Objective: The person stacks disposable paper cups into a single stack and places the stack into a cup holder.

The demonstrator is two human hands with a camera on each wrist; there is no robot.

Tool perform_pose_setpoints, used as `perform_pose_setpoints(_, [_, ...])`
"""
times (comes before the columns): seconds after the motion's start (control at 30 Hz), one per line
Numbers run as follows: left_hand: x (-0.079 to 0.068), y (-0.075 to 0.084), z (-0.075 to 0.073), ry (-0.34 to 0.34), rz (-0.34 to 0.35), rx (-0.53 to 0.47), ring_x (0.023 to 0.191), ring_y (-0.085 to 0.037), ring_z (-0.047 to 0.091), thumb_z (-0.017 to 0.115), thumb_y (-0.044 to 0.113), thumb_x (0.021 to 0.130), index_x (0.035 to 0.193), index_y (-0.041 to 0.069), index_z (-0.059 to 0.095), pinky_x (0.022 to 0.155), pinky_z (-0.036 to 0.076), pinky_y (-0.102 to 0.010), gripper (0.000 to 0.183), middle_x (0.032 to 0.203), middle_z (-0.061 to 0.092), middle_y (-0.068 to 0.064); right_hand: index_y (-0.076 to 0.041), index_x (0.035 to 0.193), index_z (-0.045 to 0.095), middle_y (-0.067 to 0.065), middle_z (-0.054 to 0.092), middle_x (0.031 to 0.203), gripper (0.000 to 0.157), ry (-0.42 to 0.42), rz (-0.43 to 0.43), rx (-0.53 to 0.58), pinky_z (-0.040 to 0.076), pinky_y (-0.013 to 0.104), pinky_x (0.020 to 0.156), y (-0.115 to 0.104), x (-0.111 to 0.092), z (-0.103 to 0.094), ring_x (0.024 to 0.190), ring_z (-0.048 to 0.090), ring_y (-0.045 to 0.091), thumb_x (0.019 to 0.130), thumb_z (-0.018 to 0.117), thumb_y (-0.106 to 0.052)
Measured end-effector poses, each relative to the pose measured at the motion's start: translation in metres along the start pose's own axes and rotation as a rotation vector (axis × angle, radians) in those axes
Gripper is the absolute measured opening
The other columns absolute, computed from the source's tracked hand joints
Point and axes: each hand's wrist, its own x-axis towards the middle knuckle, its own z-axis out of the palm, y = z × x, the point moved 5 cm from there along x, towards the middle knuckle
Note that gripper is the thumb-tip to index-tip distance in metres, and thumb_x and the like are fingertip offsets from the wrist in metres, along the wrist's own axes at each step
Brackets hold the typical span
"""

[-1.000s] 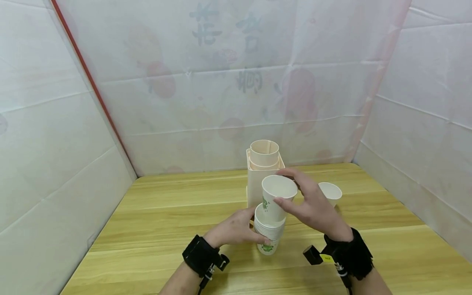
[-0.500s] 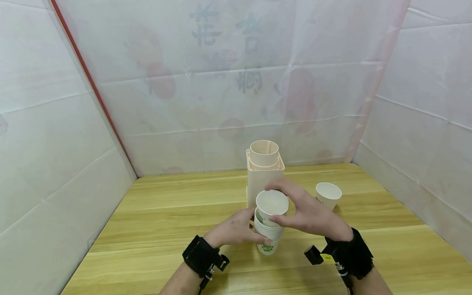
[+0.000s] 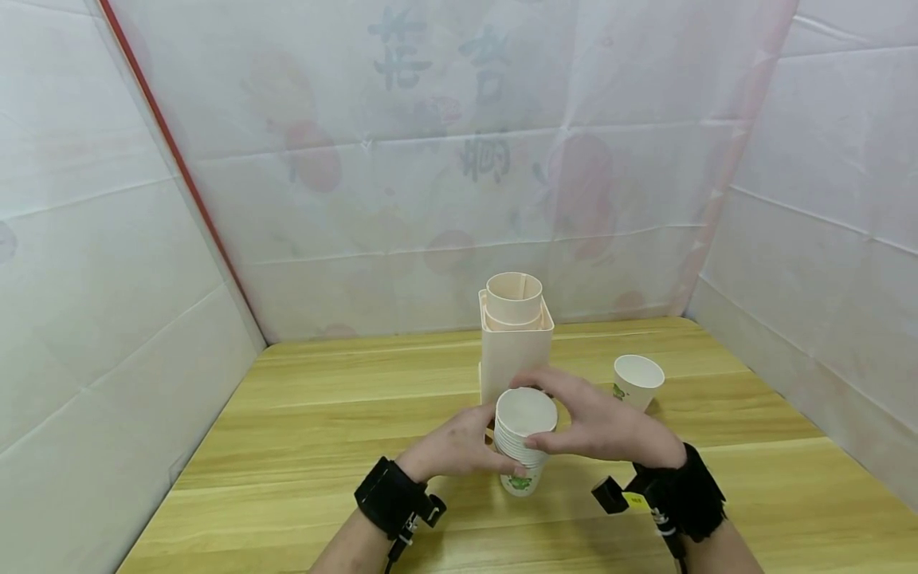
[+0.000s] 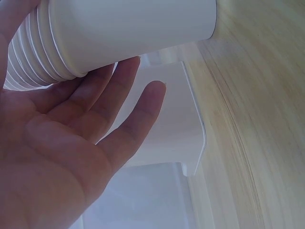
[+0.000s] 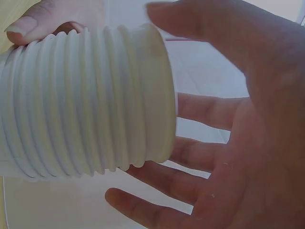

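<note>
A stack of nested white paper cups point(image 3: 519, 448) with a green print stands upright near the middle of the wooden table. My left hand point(image 3: 455, 443) holds its side, with the thumb across the front. In the left wrist view the little finger stands away from the stack point(image 4: 128, 28). Around the rim of the top paper cup point(image 3: 527, 410) is my right hand point(image 3: 601, 418), thumb at the near side and fingers at the far side. Stacked rims point(image 5: 86, 105) fill the right wrist view, where some fingertips are hidden behind the cups.
Just behind the stack stands a tall beige box-shaped holder point(image 3: 515, 355) with a round tube point(image 3: 514, 296) rising from its top. A single paper cup point(image 3: 638, 383) stands to the right, beyond my right wrist. White sheeting point(image 3: 402, 207) encloses the back and sides of the table point(image 3: 323, 422).
My right hand has brought a paper cup down and slightly left, and it now sits nested in the top of the stack. The left hand keeps its place.
</note>
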Motion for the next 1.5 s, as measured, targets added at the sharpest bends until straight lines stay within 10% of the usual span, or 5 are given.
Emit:
perform_pose_setpoints(0.67, [-0.001,0.001,0.000,0.004,-0.001,-0.004,0.100,-0.011,0.051,0.078,0.040,0.071,0.125,0.032,0.041,0.083,0.045,-0.029,0.066,0.113,0.055,0.009,-0.025,0.130,0.040,-0.009,0.048,0.123,0.053,-0.056,0.067,0.049,0.043,0.041,0.087,0.009,-0.002,0.001,0.106,0.048,0.015,0.085,0.062,-0.043])
perform_pose_setpoints(1.5, [0.000,-0.001,-0.001,0.016,-0.002,0.014,0.098,-0.010,0.052,0.079,0.040,0.069,0.128,0.029,0.041,0.084,0.045,-0.031,0.071,0.113,0.056,0.009,-0.001,0.126,0.043,0.027,0.040,0.128,0.052,0.465,0.535,-0.302,0.037,0.057,0.088,0.094,-0.047,-0.062,0.114,0.037,0.043,0.096,0.043,-0.043])
